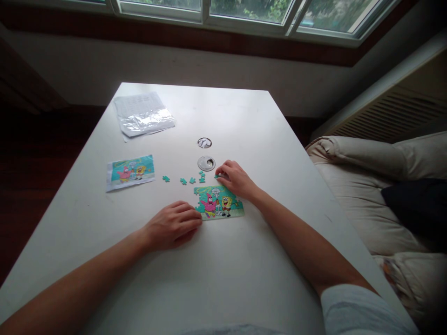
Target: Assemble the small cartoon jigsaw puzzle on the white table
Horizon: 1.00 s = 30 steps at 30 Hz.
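A partly assembled jigsaw puzzle (218, 203) with cartoon figures on a teal ground lies on the white table (223, 279). Its left side has a jagged edge. My left hand (174, 224) rests palm down on the table, fingertips at the puzzle's lower left corner; it holds nothing. Just above the puzzle's top edge, my right hand (234, 178) pinches a small teal puzzle piece (217, 176), mostly covered by the fingers. Several loose teal pieces lie to the left of that hand, among them one piece (166, 178) farthest left and another piece (192, 180) nearer the puzzle.
A printed reference picture (132, 171) lies left of the loose pieces. Farther back are a clear plastic sleeve with papers (145, 114), a round hole (204, 143) in the tabletop and a metallic disc (206, 163). A beige sofa (359, 186) stands at the right.
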Available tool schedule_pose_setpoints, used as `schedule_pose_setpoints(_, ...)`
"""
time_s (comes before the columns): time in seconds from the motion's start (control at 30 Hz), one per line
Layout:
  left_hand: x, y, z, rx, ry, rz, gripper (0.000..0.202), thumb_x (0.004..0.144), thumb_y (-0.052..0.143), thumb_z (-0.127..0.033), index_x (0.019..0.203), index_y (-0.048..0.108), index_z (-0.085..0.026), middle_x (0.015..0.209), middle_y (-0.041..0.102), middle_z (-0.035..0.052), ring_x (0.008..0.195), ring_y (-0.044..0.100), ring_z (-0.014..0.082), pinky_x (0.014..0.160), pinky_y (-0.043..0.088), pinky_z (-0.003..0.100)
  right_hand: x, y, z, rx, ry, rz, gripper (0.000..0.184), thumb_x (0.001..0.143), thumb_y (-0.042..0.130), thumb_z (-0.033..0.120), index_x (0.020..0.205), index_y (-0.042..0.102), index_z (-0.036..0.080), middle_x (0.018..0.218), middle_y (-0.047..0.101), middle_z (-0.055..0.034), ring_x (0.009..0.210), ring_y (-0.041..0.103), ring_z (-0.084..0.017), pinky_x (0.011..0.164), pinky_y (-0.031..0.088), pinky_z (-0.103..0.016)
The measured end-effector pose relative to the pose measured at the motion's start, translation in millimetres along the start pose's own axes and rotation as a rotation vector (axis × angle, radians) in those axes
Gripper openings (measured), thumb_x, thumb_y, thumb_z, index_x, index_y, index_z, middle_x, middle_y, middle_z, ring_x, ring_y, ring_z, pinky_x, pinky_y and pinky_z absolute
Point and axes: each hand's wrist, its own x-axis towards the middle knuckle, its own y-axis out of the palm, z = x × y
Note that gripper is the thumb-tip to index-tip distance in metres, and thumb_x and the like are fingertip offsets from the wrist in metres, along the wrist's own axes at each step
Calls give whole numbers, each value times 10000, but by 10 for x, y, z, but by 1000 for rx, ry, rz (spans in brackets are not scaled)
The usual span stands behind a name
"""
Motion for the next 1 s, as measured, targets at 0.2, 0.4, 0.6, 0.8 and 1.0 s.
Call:
schedule_pose_setpoints(0.2,-12,11,-1,6,-3,21,249,980,485,-210,1184,627,-207,1189,702,87,1064,628,207,1012,468,382,-8,-44,8,9,-35,21,270,917,608,188,1171,673,255,1004,575,-69,974,529,-233,903,450,-385)
schedule_pose_setpoints(0.4,-13,24,2,-5,2,7,231,969,509,-197,1170,623,-197,1178,702,86,1056,625,209,1006,461,380,-3,-99,-26,58,-59,91,305,941,553,152,1165,707,288,1009,564,-66,972,528,-222,909,444,-373)
schedule_pose_setpoints(0.6,-9,15,1,-3,4,-3,223,971,507,-200,1159,627,-193,1164,704,90,1052,629,203,1005,461,374,2,-137,-14,47,-65,101,231,922,598,176,1109,701,265,971,555,-61,937,522,-218,888,444,-366)
schedule_pose_setpoints(0.8,-3,8,5,-4,3,-6,227,974,500,-200,1160,630,-192,1164,705,90,1045,627,204,998,464,375,-5,-87,-2,20,-50,45,153,903,631,200,1042,679,243,925,556,-49,906,521,-215,854,440,-354)
schedule_pose_setpoints(1.0,-12,22,31,1,-18,-18,224,965,519,-198,1158,630,-192,1182,699,86,1074,617,213,998,466,379,-29,43,23,-33,-49,-87,143,922,626,220,1058,668,239,913,578,-49,896,518,-222,831,433,-357)
